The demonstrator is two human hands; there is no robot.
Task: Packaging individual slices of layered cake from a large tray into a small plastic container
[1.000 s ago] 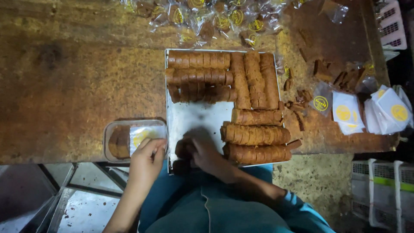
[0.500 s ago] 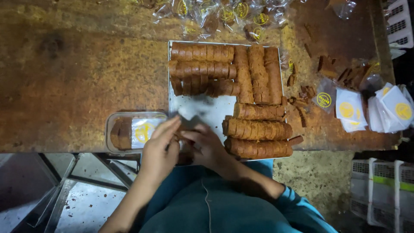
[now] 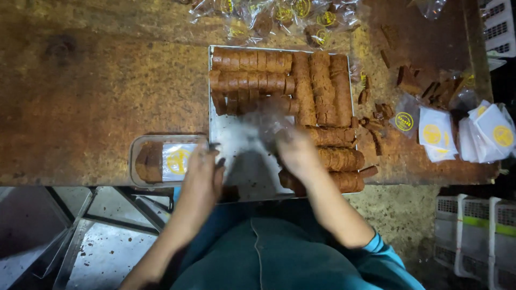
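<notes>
1. Worn brown table (image 3: pixel 97 107) spans the view beyond both hands; its far and right edges are cut off by the frame.
2. Metal tray (image 3: pixel 236 161) lies under and ahead of both hands. Its near edge is hidden by the wrists.
3. Brown round biscuits sit in rolls (image 3: pixel 252 62) on the tray: about three rows lying crosswise ahead of the hands, three columns (image 3: pixel 322 86) beyond the right hand, three more rolls (image 3: pixel 344 158) just right of it. Exact count is unsure, as some are partly covered.
4. Right hand (image 3: pixel 295 153) is over the tray, fingers closed around something pale and motion-blurred, likely a clear wrapper (image 3: pixel 263 126); can't tell what's inside.
5. Left hand (image 3: pixel 201 174) rests at the tray's left edge, fingers loosely curled; whether it grips anything can't be told.
6. One clear plastic tub (image 3: pixel 145 161) sits just left of the left hand, holding a few biscuits and a yellow-marked label.
7. White packets (image 3: pixel 467 131) with yellow circles lie well right of the right hand, several overlapping, count unclear.
8. Filled clear bags (image 3: pixel 269 16) lie far ahead, cut off at the top.
9. Broken brown pieces (image 3: pixel 414 80) are scattered to the right, too small to count.
</notes>
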